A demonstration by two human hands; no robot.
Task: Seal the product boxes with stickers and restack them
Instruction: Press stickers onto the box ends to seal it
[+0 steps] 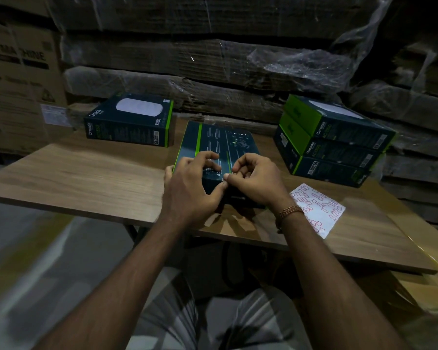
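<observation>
A dark teal product box with green edges (pixel 218 142) lies back-side up in the middle of the wooden table (pixel 86 178). My left hand (pixel 190 188) grips its near left end, fingers on top. My right hand (pixel 256 180) pinches something small, apparently a sticker, at the box's near edge, thumb meeting my left thumb. A white sticker sheet with red stickers (pixel 319 210) lies just right of my right wrist. One matching box (pixel 130 120) sits at the back left. A stack of three matching boxes (pixel 331 142) stands at the back right.
Shrink-wrapped flat cartons (pixel 213 59) form a wall right behind the table. A large brown carton (pixel 18 79) stands at the far left. A yellowish cardboard surface (pixel 427 261) adjoins the table's right end. My knees (pixel 213 324) are below the front edge.
</observation>
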